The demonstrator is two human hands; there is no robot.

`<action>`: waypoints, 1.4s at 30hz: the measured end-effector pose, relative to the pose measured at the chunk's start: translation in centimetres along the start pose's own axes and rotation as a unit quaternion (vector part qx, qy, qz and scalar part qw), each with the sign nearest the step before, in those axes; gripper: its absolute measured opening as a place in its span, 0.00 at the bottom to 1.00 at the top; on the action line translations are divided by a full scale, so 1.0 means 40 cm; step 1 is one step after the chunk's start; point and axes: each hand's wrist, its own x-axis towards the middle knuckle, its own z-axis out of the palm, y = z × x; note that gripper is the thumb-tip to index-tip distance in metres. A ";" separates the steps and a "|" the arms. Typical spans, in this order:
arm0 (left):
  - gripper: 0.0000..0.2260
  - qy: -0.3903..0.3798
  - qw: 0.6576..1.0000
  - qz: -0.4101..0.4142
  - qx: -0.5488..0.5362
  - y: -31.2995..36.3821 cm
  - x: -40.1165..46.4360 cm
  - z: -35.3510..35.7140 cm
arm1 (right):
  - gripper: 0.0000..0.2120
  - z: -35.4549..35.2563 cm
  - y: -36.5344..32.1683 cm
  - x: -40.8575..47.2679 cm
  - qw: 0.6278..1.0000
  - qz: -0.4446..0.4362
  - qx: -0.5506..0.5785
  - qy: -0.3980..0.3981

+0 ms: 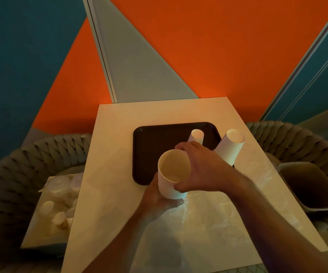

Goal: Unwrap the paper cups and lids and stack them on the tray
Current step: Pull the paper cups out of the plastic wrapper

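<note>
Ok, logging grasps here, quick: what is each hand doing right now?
Left hand: holds the paper cup from below.
Right hand: fingers grip the same cup's rim and side.

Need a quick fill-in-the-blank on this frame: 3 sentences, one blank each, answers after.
1. Both hands hold one paper cup with its open mouth facing ____.
2. The tray on the table is ____ in colour.
3. Two cup stacks stand at the tray's ____ side.

Answers: up; dark brown; right
</note>
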 end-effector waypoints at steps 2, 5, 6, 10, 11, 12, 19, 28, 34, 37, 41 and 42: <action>0.41 0.002 1.000 0.001 0.002 -0.004 0.001 -0.001 | 0.50 0.003 -0.005 -0.002 1.000 -0.009 -0.022 -0.006; 0.41 0.003 1.000 0.002 -0.003 -0.004 0.000 -0.002 | 0.48 0.009 -0.007 -0.001 0.999 -0.010 -0.037 -0.005; 0.42 0.000 1.000 0.005 -0.008 0.000 -0.001 -0.003 | 0.46 0.008 -0.007 -0.001 0.999 -0.005 -0.032 -0.003; 0.43 -0.013 1.000 0.017 -0.020 0.008 -0.001 -0.003 | 0.42 -0.010 0.001 0.002 1.000 0.009 0.025 0.011; 0.44 -0.015 1.000 0.019 -0.020 0.008 0.001 -0.004 | 0.42 -0.014 0.001 0.001 0.999 0.009 0.040 0.010; 0.44 -0.016 0.999 0.020 -0.020 0.007 0.002 -0.004 | 0.43 -0.016 0.003 -0.001 0.998 0.006 0.060 0.011; 0.47 -0.017 0.999 0.035 -0.016 0.010 0.004 -0.007 | 0.51 -0.060 0.007 -0.033 0.949 -0.007 0.296 0.106; 0.44 0.002 1.000 0.005 -0.007 0.003 0.000 -0.005 | 0.45 -0.082 0.023 -0.068 0.884 -0.060 0.406 0.222; 0.43 -0.003 1.000 0.012 0.001 0.001 0.003 -0.005 | 0.39 0.016 0.064 -0.070 0.893 -0.003 0.408 0.190; 0.42 0.001 1.000 0.010 0.001 0.004 0.001 -0.003 | 0.38 0.037 0.081 -0.066 0.893 0.016 0.407 0.192; 0.42 0.000 1.000 0.017 0.008 -0.001 0.005 -0.003 | 0.39 0.023 0.093 -0.060 0.892 0.013 0.409 0.194; 0.42 0.000 1.000 0.018 0.010 -0.004 0.005 -0.004 | 0.39 0.018 0.095 -0.062 0.888 0.026 0.413 0.202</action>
